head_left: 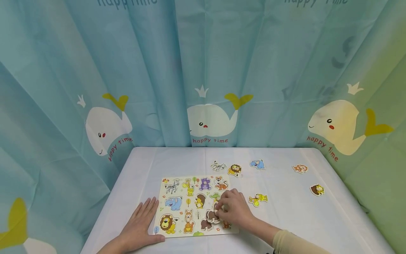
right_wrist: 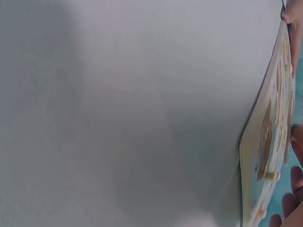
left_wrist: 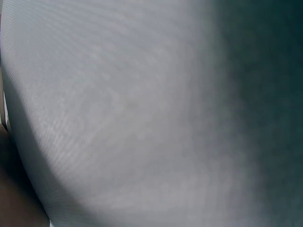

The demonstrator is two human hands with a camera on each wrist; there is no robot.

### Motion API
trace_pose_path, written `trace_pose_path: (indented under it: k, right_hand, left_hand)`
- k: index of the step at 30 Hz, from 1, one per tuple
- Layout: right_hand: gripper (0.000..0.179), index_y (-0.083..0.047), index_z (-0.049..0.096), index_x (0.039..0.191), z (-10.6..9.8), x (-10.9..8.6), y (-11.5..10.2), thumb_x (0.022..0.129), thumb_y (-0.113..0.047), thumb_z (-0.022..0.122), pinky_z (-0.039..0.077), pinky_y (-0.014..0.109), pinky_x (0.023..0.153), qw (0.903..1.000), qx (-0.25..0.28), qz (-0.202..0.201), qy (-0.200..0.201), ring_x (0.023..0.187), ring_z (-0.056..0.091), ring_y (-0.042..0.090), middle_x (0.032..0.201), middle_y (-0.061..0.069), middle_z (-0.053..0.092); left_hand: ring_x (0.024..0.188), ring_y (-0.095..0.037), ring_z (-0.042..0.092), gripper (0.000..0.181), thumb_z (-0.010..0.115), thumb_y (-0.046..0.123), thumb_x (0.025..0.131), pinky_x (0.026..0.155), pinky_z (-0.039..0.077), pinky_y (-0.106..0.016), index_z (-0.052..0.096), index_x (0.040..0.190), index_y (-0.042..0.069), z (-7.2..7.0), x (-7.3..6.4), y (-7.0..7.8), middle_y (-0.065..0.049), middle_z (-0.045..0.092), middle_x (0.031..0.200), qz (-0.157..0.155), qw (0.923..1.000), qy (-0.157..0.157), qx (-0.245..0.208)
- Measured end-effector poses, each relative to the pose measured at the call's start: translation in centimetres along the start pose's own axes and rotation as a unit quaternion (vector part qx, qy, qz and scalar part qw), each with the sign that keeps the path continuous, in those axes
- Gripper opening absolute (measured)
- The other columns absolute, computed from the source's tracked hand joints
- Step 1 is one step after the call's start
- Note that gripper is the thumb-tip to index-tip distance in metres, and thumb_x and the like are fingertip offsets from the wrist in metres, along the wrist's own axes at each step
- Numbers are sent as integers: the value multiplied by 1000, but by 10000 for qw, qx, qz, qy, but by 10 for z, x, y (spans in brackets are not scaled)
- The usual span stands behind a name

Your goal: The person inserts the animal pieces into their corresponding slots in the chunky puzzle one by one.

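A cream animal puzzle board (head_left: 177,234) lies on the white table. My left hand (head_left: 137,225) rests flat at the board's left side, fingers spread, its thumb touching the near left corner. Over the board's near right part, my right hand (head_left: 234,208) pinches a brown animal puzzle piece (head_left: 213,216), which partly overlaps a brown animal picture (head_left: 206,225). In the right wrist view the board (right_wrist: 251,151) appears edge-on, with fingertips (right_wrist: 297,177) beside it. Only a blurred pale surface and a dark area fill most of the left wrist view.
Loose pieces lie beyond and right of the board: zebra (head_left: 218,165), lion (head_left: 234,170), elephant (head_left: 257,164), giraffe (head_left: 258,199), monkey (head_left: 300,168) and hedgehog (head_left: 317,189). A blue whale-print curtain (head_left: 269,77) hangs behind the table (head_left: 285,225).
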State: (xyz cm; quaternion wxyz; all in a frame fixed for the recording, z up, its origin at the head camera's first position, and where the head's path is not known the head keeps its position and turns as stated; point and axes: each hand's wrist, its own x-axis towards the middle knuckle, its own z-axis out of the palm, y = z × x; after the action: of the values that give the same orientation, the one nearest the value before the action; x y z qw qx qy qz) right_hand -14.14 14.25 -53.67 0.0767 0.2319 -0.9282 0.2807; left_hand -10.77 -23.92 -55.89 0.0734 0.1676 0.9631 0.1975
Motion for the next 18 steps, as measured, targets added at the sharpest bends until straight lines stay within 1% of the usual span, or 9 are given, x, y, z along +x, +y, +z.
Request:
trace_pose_path:
  k: [3,6,11,18]
  right_hand:
    - [17,-34,74,76,3,-2,-2,75,-22,87,36,31,77,9999,75,-89,0,87,41,4,87,-24,51]
    - [17,-34,75,76,5,-3,-5,75,-22,87,35,31,77,9998,197,-50,-55,88,41,3,87,-24,51]
    - [14,-33,76,78,7,-4,-10,77,-23,87,35,31,77,9991,381,53,-190,87,41,4,88,-22,51]
    - [15,-34,77,77,15,-6,-14,75,-27,90,33,27,73,9995,257,71,-158,83,38,3,85,-24,48]
  left_hand:
    - [154,-38,15,129,67,85,69,115,-20,-19,29,160,0,2,0,-1,-17,24,167,70,9998,142,72]
    - [154,-37,15,129,67,85,69,116,-19,-19,31,159,0,3,-1,-1,-16,25,167,81,9997,207,104]
    - [155,-36,14,130,67,85,68,116,-20,-20,30,160,1,4,0,-2,-15,23,168,15,9999,151,55]
    - [155,-38,12,130,67,84,69,115,-21,-20,27,161,1,2,0,0,-15,21,169,-22,10000,21,-3]
